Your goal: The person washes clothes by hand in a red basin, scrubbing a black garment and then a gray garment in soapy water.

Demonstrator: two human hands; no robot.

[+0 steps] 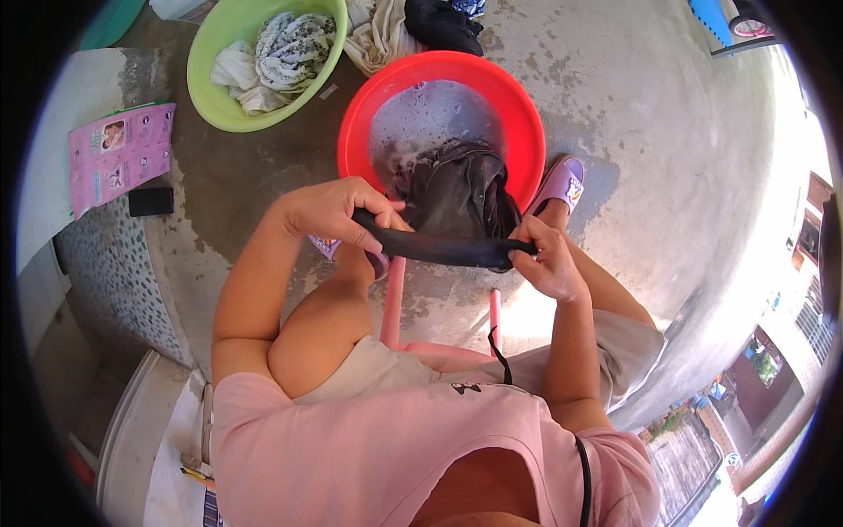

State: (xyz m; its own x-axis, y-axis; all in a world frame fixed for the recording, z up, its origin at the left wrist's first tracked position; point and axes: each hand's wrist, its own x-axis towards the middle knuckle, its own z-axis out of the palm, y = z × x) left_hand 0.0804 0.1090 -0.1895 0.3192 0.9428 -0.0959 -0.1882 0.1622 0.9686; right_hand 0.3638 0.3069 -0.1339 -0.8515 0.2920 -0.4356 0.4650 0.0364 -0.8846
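A black garment [452, 198] is stretched by its waistband-like edge between my two hands. My left hand [338, 211] is closed on the band's left end, and my right hand [546, 259] pinches its right end between thumb and fingers. From the band the wet cloth runs over the near rim of a red basin [527, 123] and down inside it. Greyish soapy water [430, 110] with suds fills the basin beyond the cloth. How much of the garment lies under water is hidden.
At the far left stands a light green basin [200, 83] holding white and dark-patterned cloth [294, 48]. Beige cloth [378, 37] and black cloth [443, 26] lie behind the red basin. A pink package [123, 154] and a black phone-like slab [151, 202] rest on the left ledge. Pink stool legs [393, 303] stand below me.
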